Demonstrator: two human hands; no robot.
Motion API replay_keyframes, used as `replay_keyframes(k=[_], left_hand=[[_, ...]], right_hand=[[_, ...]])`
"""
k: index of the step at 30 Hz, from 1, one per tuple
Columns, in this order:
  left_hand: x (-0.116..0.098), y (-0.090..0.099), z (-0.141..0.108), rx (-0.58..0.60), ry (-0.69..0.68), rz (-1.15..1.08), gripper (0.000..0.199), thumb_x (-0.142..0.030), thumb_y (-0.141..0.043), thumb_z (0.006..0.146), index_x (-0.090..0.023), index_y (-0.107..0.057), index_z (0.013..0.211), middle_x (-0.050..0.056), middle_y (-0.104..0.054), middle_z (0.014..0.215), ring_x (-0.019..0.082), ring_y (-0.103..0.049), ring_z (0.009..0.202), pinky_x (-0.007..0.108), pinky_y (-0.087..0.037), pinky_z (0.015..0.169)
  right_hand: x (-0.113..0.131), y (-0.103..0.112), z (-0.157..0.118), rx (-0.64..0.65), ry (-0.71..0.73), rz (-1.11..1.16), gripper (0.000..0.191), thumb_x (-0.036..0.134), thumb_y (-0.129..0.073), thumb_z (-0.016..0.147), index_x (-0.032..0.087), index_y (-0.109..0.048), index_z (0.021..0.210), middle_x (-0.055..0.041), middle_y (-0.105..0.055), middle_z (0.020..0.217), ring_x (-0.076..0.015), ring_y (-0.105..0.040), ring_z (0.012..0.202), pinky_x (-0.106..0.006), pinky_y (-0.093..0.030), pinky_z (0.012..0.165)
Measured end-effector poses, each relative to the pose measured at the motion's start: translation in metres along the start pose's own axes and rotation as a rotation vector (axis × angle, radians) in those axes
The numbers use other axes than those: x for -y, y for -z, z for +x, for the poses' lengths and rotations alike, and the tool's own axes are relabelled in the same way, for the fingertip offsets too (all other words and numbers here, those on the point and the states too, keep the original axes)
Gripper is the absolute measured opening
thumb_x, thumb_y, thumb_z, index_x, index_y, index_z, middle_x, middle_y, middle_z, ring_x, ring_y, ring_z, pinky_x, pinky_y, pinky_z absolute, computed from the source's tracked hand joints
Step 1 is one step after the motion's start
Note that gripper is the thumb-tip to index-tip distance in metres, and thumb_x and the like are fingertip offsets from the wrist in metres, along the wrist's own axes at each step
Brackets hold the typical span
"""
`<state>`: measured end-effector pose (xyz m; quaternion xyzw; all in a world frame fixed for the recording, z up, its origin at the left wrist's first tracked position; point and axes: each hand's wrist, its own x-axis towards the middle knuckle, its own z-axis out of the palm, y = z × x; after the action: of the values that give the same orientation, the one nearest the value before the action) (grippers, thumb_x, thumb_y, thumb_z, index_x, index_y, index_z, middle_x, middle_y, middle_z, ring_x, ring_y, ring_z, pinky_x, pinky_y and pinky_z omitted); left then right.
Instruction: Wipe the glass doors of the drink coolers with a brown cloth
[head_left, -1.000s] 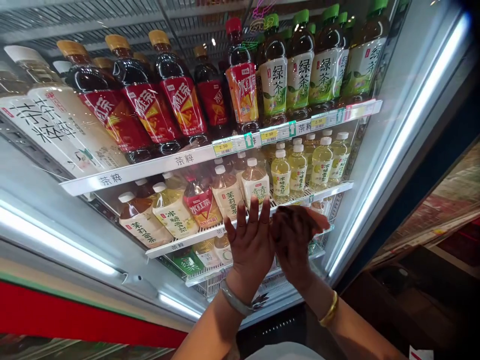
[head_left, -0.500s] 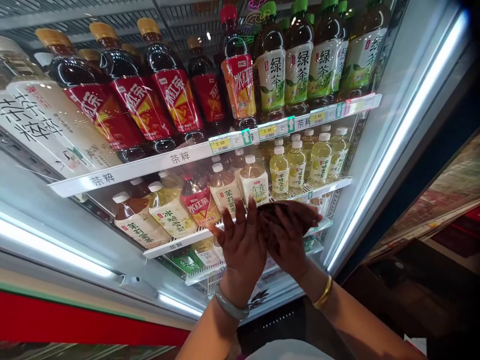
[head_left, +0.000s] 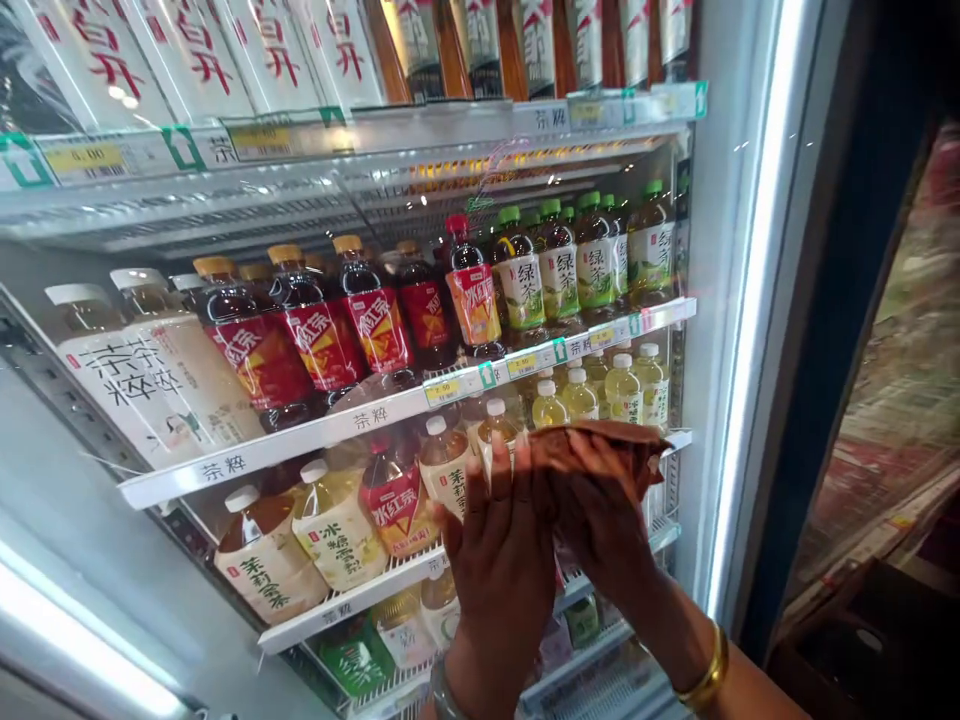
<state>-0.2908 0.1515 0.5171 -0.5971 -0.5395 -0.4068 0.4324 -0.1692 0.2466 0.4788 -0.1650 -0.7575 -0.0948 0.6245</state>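
A brown cloth (head_left: 622,436) lies bunched under my right hand (head_left: 600,500), whose fingers press on it in front of the bottles. On that wrist is a gold bangle. My left hand (head_left: 501,565) is just to the left, fingers stretched out and held up flat, with nothing in it. It wears a grey bangle (head_left: 444,690). Both hands appear to be at a clear glass door, since faint reflections cross the view. Behind them, small bottles of pale yellow drink (head_left: 581,398) and a red-labelled tea bottle (head_left: 394,500) stand on a shelf.
Upright bottles fill the lit drinks cooler: red-labelled tea (head_left: 322,340), green-capped tea (head_left: 562,270) and large white-labelled bottles (head_left: 150,380). A white shelf edge (head_left: 330,435) carries price tags. Bright light strips (head_left: 757,280) run along both sides. A dark door frame (head_left: 832,350) stands at right.
The view has tilted upward, bringing the upper shelf of bottles into sight. My right hand and the cloth sit slightly further right and lower in view; the left hand stays flat beside them.
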Motion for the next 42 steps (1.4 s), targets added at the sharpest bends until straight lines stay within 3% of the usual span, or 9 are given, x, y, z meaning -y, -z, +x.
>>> replay_keyframes(k=[4, 7, 13, 18, 23, 26, 30, 37, 42], left_hand=[[-0.009, -0.005, 0.020, 0.058, -0.011, 0.000, 0.025, -0.014, -0.058, 0.097, -0.017, -0.074, 0.116, 0.014, -0.069, 0.140, 0.029, -0.056, 0.142, 0.057, -0.005, 0.133], [-0.015, -0.008, 0.028, 0.039, -0.075, 0.007, 0.035, -0.009, -0.053, 0.097, -0.017, -0.071, 0.126, 0.014, -0.069, 0.140, 0.027, -0.061, 0.136, 0.056, -0.008, 0.133], [-0.026, -0.026, 0.070, -0.034, -0.084, 0.138, 0.058, -0.015, -0.047, 0.100, -0.013, -0.043, 0.157, 0.015, -0.051, 0.158, 0.026, -0.033, 0.157, 0.053, 0.002, 0.133], [-0.033, -0.037, 0.087, -0.029, -0.078, 0.130, 0.061, -0.018, -0.043, 0.104, -0.016, -0.028, 0.163, 0.013, -0.045, 0.161, 0.025, -0.031, 0.157, 0.057, 0.010, 0.131], [-0.038, -0.036, 0.091, -0.026, -0.030, 0.058, 0.063, -0.020, -0.039, 0.106, -0.018, -0.018, 0.165, 0.010, -0.040, 0.164, 0.022, -0.018, 0.161, 0.053, 0.017, 0.130], [-0.040, -0.041, 0.096, 0.012, -0.061, 0.059, 0.064, -0.016, -0.037, 0.104, -0.016, -0.016, 0.165, 0.007, -0.034, 0.167, 0.017, -0.002, 0.162, 0.051, 0.017, 0.130], [-0.040, -0.049, 0.096, 0.098, -0.043, 0.021, 0.069, -0.011, -0.038, 0.101, -0.020, -0.015, 0.165, 0.004, -0.029, 0.170, 0.016, 0.001, 0.162, 0.055, 0.017, 0.128], [-0.039, -0.042, 0.097, 0.153, -0.021, -0.129, 0.061, -0.014, -0.036, 0.102, -0.021, -0.032, 0.163, 0.004, -0.033, 0.168, 0.017, -0.017, 0.161, 0.044, 0.013, 0.129], [-0.037, -0.041, 0.093, 0.174, -0.087, -0.052, 0.064, -0.014, -0.041, 0.100, -0.013, -0.030, 0.163, 0.004, -0.027, 0.171, 0.014, 0.000, 0.162, 0.043, 0.011, 0.130]], right_hand=[[-0.007, 0.007, -0.001, -0.099, -0.153, -0.036, 0.058, 0.028, -0.061, 0.098, 0.027, -0.046, 0.154, -0.0143, -0.039, 0.167, -0.0402, -0.034, 0.155, -0.071, -0.036, 0.120], [-0.006, 0.005, -0.005, -0.057, -0.147, -0.024, 0.058, 0.025, -0.059, 0.096, 0.026, -0.047, 0.153, -0.0146, -0.044, 0.164, -0.0416, -0.042, 0.151, -0.067, -0.046, 0.114], [-0.044, 0.024, 0.053, -0.137, -0.087, -0.029, 0.062, 0.030, -0.059, 0.099, 0.034, -0.040, 0.158, -0.0085, -0.047, 0.162, -0.0311, -0.035, 0.157, -0.062, -0.038, 0.123], [-0.048, 0.023, 0.045, -0.195, -0.230, -0.059, 0.069, 0.026, -0.060, 0.098, 0.033, -0.035, 0.161, -0.0099, -0.043, 0.165, -0.0295, -0.037, 0.156, -0.061, -0.036, 0.125], [-0.049, 0.026, 0.066, -0.113, -0.043, -0.003, 0.064, 0.025, -0.057, 0.098, 0.033, -0.040, 0.158, -0.0084, -0.050, 0.161, -0.0288, -0.038, 0.155, -0.057, -0.042, 0.122], [-0.059, 0.034, 0.081, -0.176, -0.125, 0.017, 0.063, 0.024, -0.057, 0.098, 0.036, -0.040, 0.158, -0.0063, -0.047, 0.162, -0.0278, -0.036, 0.156, -0.060, -0.036, 0.125], [-0.049, 0.026, 0.058, -0.265, -0.311, -0.016, 0.067, 0.024, -0.058, 0.099, 0.037, -0.035, 0.160, -0.0065, -0.045, 0.164, -0.0269, -0.037, 0.156, -0.061, -0.036, 0.126], [-0.043, 0.032, 0.076, -0.154, -0.167, -0.002, 0.068, 0.013, -0.052, 0.094, 0.037, -0.043, 0.156, -0.0035, -0.048, 0.162, -0.0250, -0.036, 0.156, -0.058, -0.036, 0.127], [-0.039, 0.026, 0.064, -0.206, -0.202, -0.054, 0.070, 0.016, -0.054, 0.096, 0.038, -0.036, 0.160, -0.0051, -0.048, 0.162, -0.0251, -0.040, 0.154, -0.058, -0.037, 0.127]])
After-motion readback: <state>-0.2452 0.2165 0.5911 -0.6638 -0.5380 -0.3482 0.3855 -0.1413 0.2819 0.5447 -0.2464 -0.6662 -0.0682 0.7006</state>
